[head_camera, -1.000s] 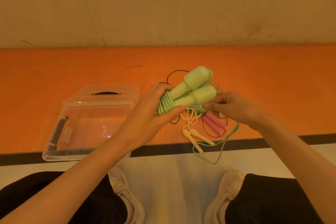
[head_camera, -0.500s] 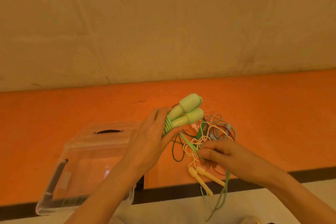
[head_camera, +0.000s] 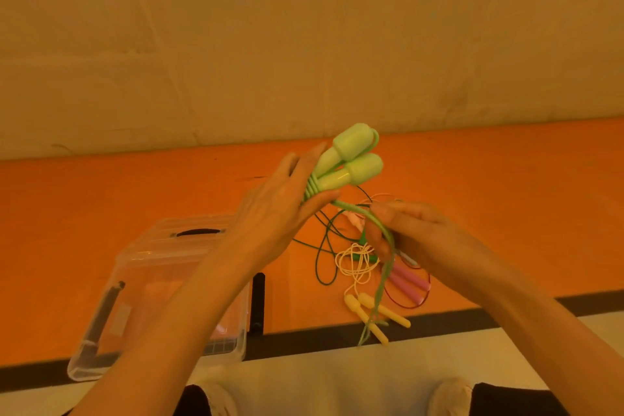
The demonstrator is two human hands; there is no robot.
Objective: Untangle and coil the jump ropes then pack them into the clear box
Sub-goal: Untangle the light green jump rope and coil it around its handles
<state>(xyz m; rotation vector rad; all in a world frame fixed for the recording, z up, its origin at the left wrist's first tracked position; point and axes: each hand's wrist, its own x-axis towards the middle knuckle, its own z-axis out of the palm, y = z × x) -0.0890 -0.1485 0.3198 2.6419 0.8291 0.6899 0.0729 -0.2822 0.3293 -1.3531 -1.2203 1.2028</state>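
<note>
Nearest the body, the right hand pinches the pale green plastic cord, now drawn higher than half a second ago, so its tail hangs free of the heap. Beside it, the left hand clasps the two pale green bulb-ended rope handles. Beyond, yellow-handled and pink-handled ropes lie tangled; the clear plastic box waits left, unpacked. Coiling looks next.
</note>
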